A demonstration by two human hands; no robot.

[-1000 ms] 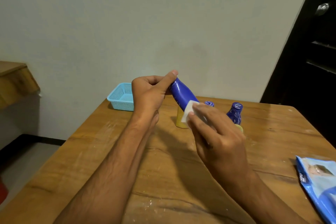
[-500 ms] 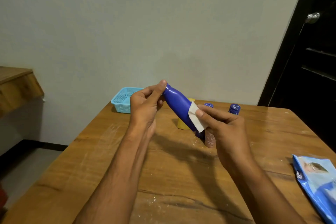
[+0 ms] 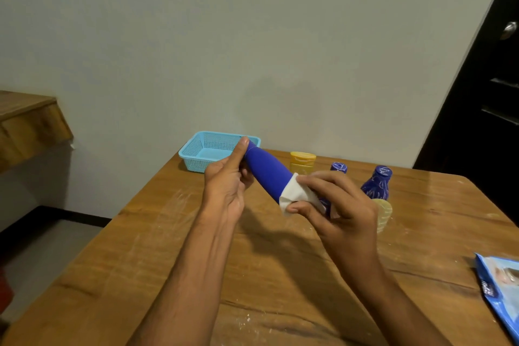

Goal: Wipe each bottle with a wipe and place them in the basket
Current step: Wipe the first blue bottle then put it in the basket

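My left hand [image 3: 227, 188] holds one end of the blue bottle [image 3: 268, 174] up over the counter [image 3: 168, 247]. My right hand [image 3: 337, 211] fingers pinch the wipe [image 3: 295, 196] around it. The basket [image 3: 213, 149] has nothing in it yet. Other bottles [image 3: 376, 185] wait, so I think most work is left.

Blue bottle [image 3: 266, 174] tilted in mid-air, white wipe [image 3: 297, 196] wrapped round its lower end; light-blue basket [image 3: 196, 149] (far table corner), three more bottles behind.
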